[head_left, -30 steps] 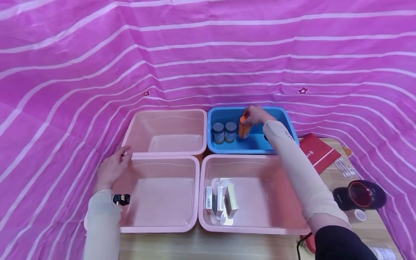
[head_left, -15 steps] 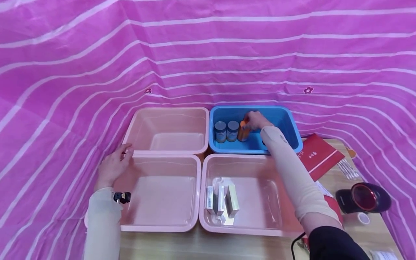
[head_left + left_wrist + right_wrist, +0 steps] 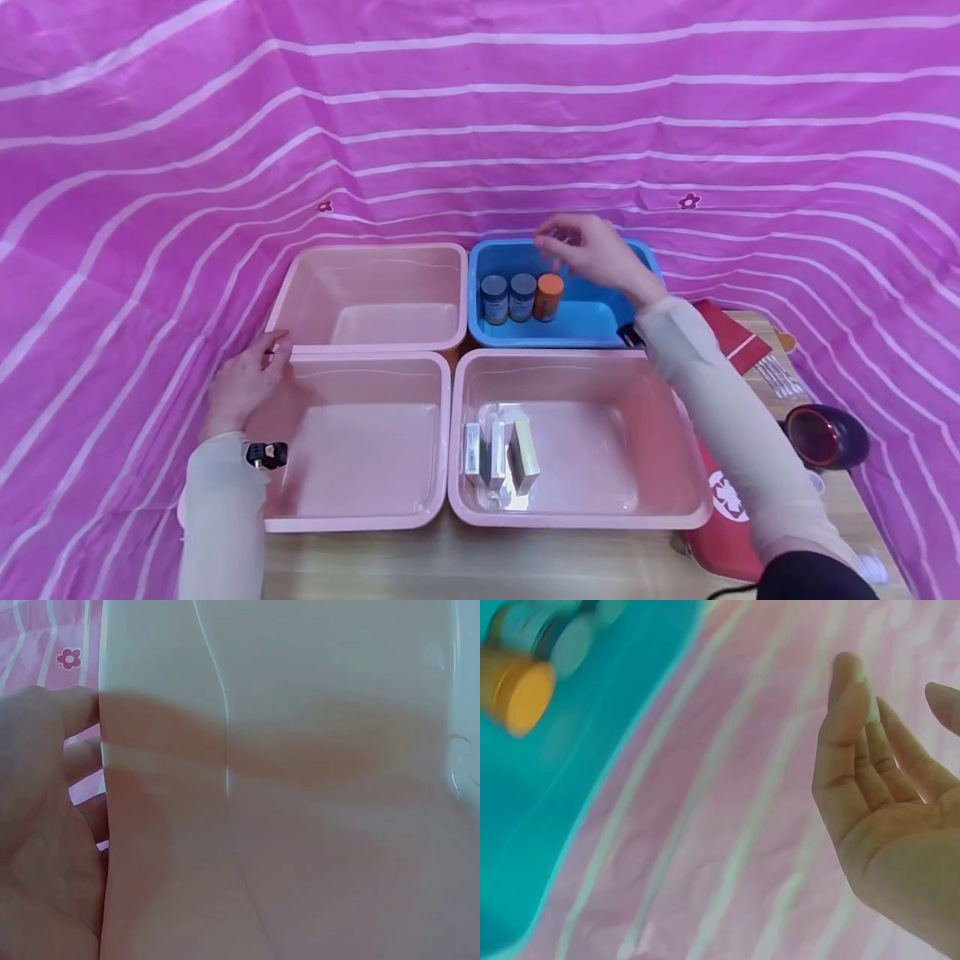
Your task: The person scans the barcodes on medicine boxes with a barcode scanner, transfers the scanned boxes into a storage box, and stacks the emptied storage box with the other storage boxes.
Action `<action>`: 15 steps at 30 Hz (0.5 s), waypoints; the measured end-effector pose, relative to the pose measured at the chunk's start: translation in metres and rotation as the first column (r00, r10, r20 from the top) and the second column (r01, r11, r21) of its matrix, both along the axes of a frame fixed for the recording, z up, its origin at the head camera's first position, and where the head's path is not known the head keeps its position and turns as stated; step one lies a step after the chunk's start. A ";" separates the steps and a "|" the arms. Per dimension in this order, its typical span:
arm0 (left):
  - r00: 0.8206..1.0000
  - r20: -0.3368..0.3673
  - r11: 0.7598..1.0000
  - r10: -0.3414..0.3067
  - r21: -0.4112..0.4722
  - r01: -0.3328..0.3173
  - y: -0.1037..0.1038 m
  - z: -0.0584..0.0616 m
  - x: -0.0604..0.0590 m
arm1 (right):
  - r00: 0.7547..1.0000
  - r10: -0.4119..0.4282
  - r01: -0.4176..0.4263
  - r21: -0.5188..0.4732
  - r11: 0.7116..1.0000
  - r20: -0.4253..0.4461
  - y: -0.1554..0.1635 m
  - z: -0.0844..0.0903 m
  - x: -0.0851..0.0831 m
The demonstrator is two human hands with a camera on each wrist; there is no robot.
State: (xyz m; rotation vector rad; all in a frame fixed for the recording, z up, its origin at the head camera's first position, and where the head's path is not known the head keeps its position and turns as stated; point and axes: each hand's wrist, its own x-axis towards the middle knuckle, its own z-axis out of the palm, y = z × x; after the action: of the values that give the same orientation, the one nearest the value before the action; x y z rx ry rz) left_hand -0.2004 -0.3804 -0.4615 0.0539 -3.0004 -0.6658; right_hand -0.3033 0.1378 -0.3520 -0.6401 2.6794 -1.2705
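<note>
My right hand [image 3: 592, 250] hovers empty above the blue tub [image 3: 600, 321], fingers loosely spread.

My left hand [image 3: 243, 383] rests relaxed on the rim where the two left pink tubs meet, near tub [image 3: 360, 521] and far tub [image 3: 375, 250]. The orange-capped bottle [image 3: 548, 297] stands in the blue tub, touching two grey-capped bottles [image 3: 508, 297]. Three small boxes [image 3: 498, 454] stand in the right pink tub [image 3: 585, 521]; their print is too small to read. All sit on a wooden table [image 3: 480, 567], hemmed by a magenta cloth [image 3: 480, 108] with white stripes. A red folder [image 3: 720, 496] shows a white round emblem.
</note>
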 end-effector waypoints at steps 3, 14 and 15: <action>1.000 0.005 1.000 0.000 -0.002 0.000 -0.002 0.000 -0.002 | 0.994 0.112 -0.112 -0.041 0.993 -0.006 0.000 -0.005 0.044; 1.000 0.000 1.000 -0.006 0.013 0.006 -0.005 -0.001 -0.007 | 0.909 0.397 -0.416 0.256 0.872 0.126 -0.024 -0.104 0.122; 1.000 0.000 1.000 -0.005 0.016 0.005 -0.005 -0.001 -0.007 | 0.909 0.397 -0.418 0.272 0.867 0.129 -0.026 -0.107 0.123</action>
State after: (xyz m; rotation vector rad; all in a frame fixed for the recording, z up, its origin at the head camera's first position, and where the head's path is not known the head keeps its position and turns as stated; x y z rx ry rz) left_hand -0.2075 -0.3853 -0.4626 0.0476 -2.9963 -0.6906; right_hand -0.1800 0.1120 -0.4590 -1.0251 2.4217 -0.7502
